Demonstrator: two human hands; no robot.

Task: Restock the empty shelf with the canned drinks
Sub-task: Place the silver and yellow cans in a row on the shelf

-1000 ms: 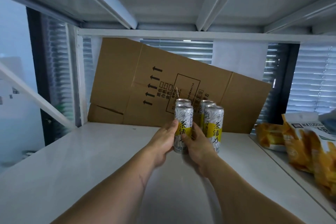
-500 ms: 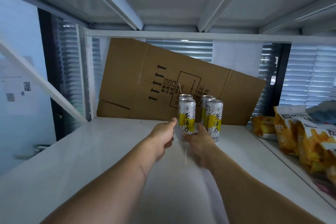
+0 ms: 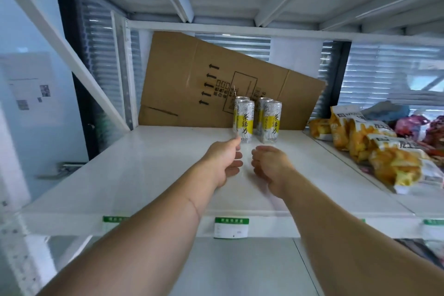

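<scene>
Two rear cans (image 3: 241, 99) show only their tops behind the front pair. The flattened cardboard box (image 3: 192, 84) hides the shelf's back. Print on the green shelf-edge labels (image 3: 231, 227) is too small to read. Snack bags (image 3: 394, 166) run off the right edge.

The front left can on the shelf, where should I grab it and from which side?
Grip the front left can round its mid-body, at the yellow label, coming from the front or its open left side. It stands upright, with another can close behind and the front right can near its right, so those sides leave fingers little room.
</scene>
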